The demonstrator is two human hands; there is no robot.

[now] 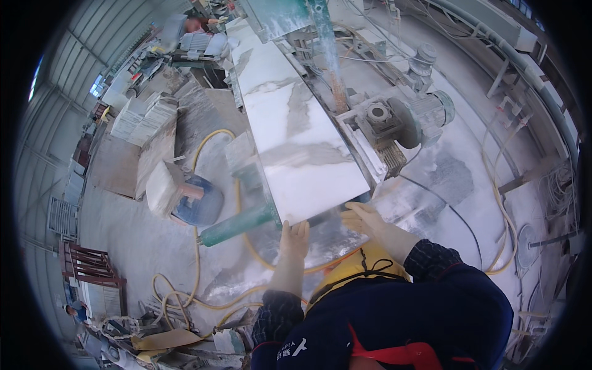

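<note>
A long white marble slab (308,179) with grey-brown veins lies on a machine bed, running away from me. My left hand (295,239) is at its near left corner, the thumb up by the edge and the fingers bent against it. At the near right corner my right hand (362,218) holds the end edge, fingers pointing left. Part of the fingers of both hands is hidden at the slab's edge. A green roller-like bar (240,225) sticks out leftward beside my left hand.
A motor with gearbox (394,120) stands right of the slab, and a green upright post (327,52) rises beyond it. A yellow hose (197,265) winds over the wet floor. Left are a blue drum (200,200) and stacked slabs (145,117). A person (77,310) is at lower left.
</note>
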